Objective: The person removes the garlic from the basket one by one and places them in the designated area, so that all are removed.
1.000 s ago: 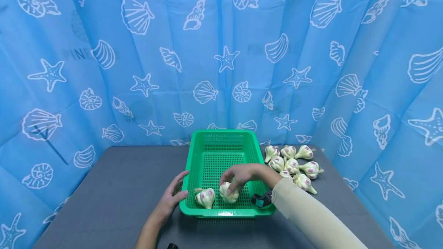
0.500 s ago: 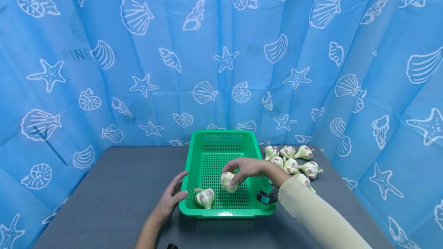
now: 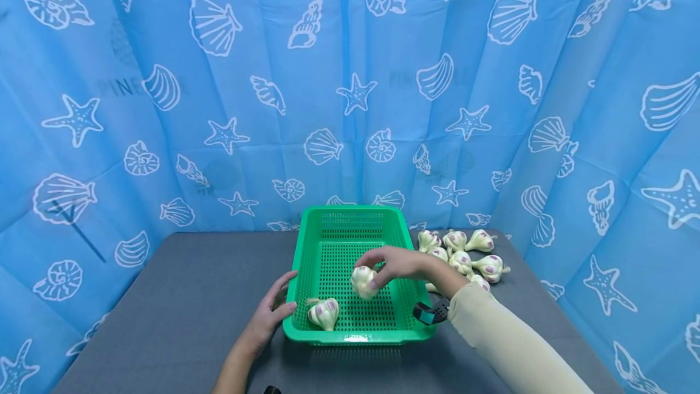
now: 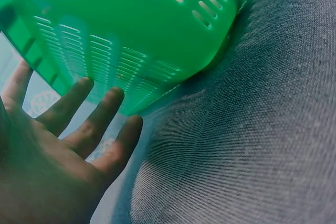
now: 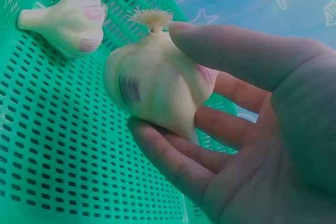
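My right hand (image 3: 391, 265) holds a garlic bulb (image 3: 362, 281) between thumb and curled fingers, over the floor of a green plastic basket (image 3: 358, 337). In the right wrist view, the held bulb (image 5: 157, 80) shows its tuft of roots beside the thumb tip and purple streaks on its skin. A second garlic bulb (image 3: 324, 313) lies inside the basket at the near left corner. At the basket's left side is my left hand (image 3: 268, 315), thumb and fingertips at the rim. The left wrist view shows this hand's fingers (image 4: 97, 121) spread and fairly straight against the outer wall.
Several garlic bulbs (image 3: 461, 262) lie in a group on the grey tabletop (image 3: 219, 278), right of the basket and partly hidden by my right forearm. A blue curtain (image 3: 350, 114) with white shell prints hangs behind the table. A small black object (image 3: 271, 390) shows at the bottom edge.
My right hand has lifted the garlic bulb from near the basket's front, moving it slightly away from me and to the right. The left hand stays at the rim.
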Demonstrator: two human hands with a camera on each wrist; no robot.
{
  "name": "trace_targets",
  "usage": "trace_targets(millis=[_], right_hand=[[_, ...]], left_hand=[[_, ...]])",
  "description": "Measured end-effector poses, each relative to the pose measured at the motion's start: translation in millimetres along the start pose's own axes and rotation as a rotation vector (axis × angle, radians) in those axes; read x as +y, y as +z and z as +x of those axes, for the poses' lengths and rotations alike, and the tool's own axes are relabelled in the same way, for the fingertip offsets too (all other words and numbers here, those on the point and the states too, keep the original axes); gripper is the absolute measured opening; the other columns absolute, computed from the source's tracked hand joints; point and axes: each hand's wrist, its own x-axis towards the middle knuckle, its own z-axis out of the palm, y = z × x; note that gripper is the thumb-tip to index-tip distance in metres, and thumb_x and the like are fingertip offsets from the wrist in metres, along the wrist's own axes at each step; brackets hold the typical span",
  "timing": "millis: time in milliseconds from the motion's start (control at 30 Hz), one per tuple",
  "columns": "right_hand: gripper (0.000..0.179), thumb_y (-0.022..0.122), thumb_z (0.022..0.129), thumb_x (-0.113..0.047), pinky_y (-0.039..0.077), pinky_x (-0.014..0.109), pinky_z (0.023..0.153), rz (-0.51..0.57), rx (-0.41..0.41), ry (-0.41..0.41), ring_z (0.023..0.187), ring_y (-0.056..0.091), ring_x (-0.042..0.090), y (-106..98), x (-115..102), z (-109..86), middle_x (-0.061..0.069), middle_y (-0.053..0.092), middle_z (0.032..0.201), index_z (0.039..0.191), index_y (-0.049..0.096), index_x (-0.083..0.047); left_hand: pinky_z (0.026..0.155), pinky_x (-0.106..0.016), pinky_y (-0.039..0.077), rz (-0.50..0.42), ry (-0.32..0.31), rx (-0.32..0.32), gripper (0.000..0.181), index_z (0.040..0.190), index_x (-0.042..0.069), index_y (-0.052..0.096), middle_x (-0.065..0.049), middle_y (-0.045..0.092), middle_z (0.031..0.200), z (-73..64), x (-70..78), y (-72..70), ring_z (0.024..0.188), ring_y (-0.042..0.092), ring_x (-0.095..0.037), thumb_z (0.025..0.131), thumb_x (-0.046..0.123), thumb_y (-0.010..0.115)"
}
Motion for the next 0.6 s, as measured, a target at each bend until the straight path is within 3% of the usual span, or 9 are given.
trace_targets(millis=[167, 367, 600], right_hand=[[0.053, 0.075, 0.083, -0.007, 0.048, 0.042, 0.087, -0.001, 0.042, -0.022, 0.12, 0.047, 0.038, -4, 2, -6.8, 0.01, 0.056, 0.127, 0.133, 0.056, -0.006], [0.062, 0.074, 0.084, -0.006, 0.048, 0.044, 0.087, 0.021, 0.072, -0.034, 0.114, 0.052, 0.039, -10, 1, -14.2, 0.016, 0.049, 0.137, 0.141, 0.048, -0.002], [0.06, 0.073, 0.085, -0.005, 0.049, 0.049, 0.087, 0.074, 0.138, -0.1, 0.108, 0.059, 0.035, -18, 8, -21.9, 0.018, 0.053, 0.131, 0.14, 0.048, 0.0]], left_hand=[[0.099, -0.046, 0.036, 0.001, -0.004, 0.007, 0.057, 0.151, 0.016, 0.034, -0.02, 0.041, 0.143, 0.5, -0.7, 0.7, 0.131, 0.038, -0.039, 0.097, 0.013, 0.053], [0.099, -0.047, 0.036, -0.003, -0.005, 0.006, 0.057, 0.151, 0.016, 0.034, -0.02, 0.04, 0.143, 0.5, -1.3, 0.0, 0.132, 0.037, -0.039, 0.097, 0.013, 0.052], [0.097, -0.045, 0.038, -0.003, -0.008, 0.006, 0.057, 0.151, 0.017, 0.033, -0.02, 0.04, 0.144, 0.1, -1.5, -0.3, 0.131, 0.038, -0.04, 0.098, 0.013, 0.052]])
